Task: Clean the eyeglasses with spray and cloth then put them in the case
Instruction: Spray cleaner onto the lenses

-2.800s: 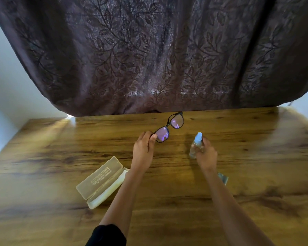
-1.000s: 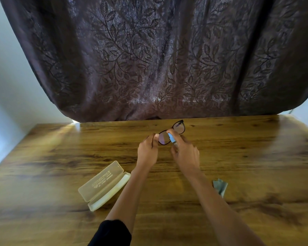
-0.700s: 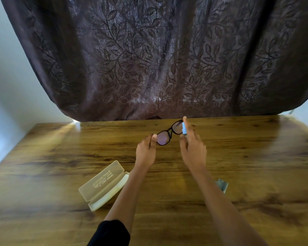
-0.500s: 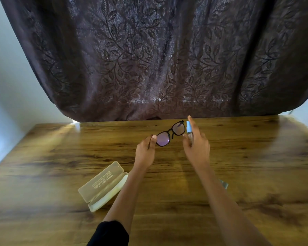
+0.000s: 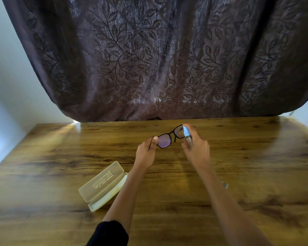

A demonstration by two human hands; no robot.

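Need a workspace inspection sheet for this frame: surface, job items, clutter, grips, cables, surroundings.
Surface: wooden table, glossy, with light glare at its far left corner.
Job's things: eyeglasses held above the table; spray bottle with its blue nozzle right beside the far lens; case open on the table, near left; cloth mostly hidden behind the right forearm.
Clutter: nothing seen.
Grips: left hand pinches the eyeglasses at their near end; right hand grips the spray bottle.
Cables: nothing seen.
Surroundings: dark leaf-patterned curtain behind the table; pale wall at left.
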